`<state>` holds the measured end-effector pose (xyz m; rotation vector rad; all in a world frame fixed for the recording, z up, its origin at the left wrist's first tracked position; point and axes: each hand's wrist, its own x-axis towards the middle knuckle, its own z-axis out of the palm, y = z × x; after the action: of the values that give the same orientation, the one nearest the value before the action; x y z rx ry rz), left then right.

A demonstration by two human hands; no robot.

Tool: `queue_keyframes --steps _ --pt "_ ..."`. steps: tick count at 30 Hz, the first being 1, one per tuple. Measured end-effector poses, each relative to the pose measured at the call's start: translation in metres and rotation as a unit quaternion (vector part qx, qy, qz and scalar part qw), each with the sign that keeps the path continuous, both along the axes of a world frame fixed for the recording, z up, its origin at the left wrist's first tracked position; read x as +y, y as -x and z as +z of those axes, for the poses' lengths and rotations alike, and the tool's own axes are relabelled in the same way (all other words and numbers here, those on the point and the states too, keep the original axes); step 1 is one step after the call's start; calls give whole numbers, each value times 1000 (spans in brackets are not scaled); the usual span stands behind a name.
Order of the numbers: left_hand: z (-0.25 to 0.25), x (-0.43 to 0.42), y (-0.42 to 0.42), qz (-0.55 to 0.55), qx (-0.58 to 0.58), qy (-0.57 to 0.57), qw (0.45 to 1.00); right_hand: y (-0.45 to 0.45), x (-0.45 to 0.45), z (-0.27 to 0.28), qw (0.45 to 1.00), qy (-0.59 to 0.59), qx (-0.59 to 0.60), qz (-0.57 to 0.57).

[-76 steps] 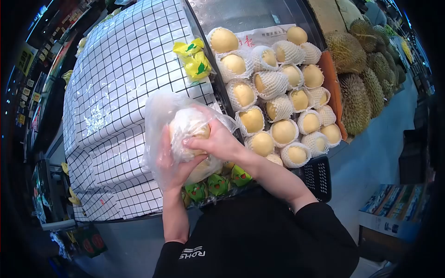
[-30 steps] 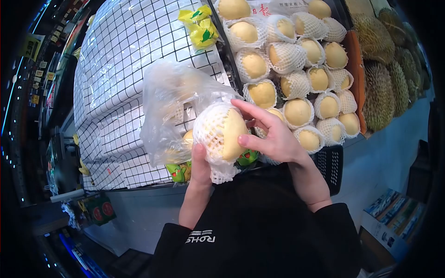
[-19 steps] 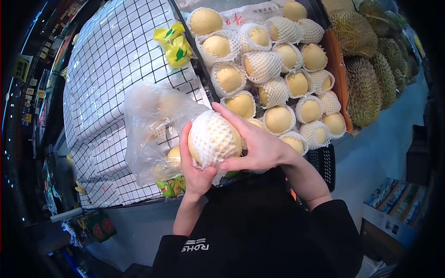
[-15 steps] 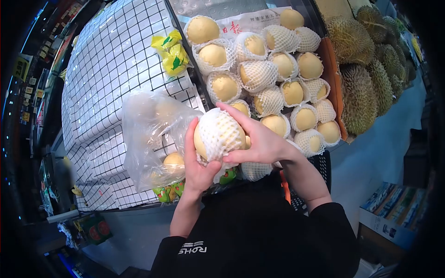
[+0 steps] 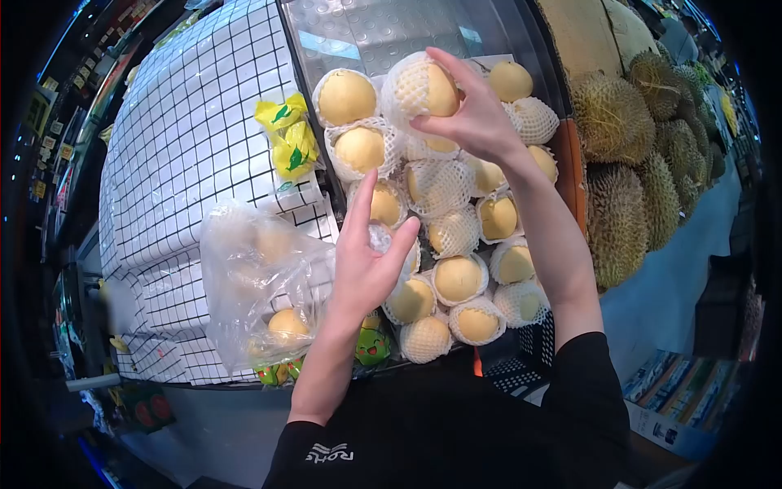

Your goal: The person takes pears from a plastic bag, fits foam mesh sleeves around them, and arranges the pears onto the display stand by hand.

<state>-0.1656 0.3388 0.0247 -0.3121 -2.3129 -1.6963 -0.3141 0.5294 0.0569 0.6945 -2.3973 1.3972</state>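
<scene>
My right hand (image 5: 476, 110) grips a round pale-yellow fruit (image 5: 444, 88) partly covered by a white foam net (image 5: 405, 91), above the far rows of the display. My left hand (image 5: 366, 261) has thumb and fingers spread, with nothing held, over the near-left rows. Below both hands lie several similar fruits (image 5: 458, 279), most in white foam nets. Left of my left hand sits a clear plastic bag (image 5: 232, 285) with round yellow fruits inside, one (image 5: 287, 324) plain to see near its bottom.
A yellow wrapper with green leaf prints (image 5: 289, 147) lies on the white checked cover (image 5: 195, 122) at left. Spiky durians (image 5: 623, 220) are piled at right, beyond the display's brown edge (image 5: 577, 179). A dark perforated basket (image 5: 521, 367) stands by the near edge.
Both hands held the netted fruit together; now only my right hand has it, carried forward and up. My left hand has let go and opened. The camera view has shifted.
</scene>
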Motion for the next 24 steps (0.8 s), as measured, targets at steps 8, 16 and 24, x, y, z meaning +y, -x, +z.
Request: queue_keyframes --steps 8,16,24 --pt "-15 19 99 18 -25 -41 999 88 3 -18 963 -206 174 6" --pt "-23 32 142 -10 -41 -75 996 101 2 -32 958 -228 167 55" --pt "-23 37 143 2 -48 -20 999 104 3 -34 949 -266 155 72"
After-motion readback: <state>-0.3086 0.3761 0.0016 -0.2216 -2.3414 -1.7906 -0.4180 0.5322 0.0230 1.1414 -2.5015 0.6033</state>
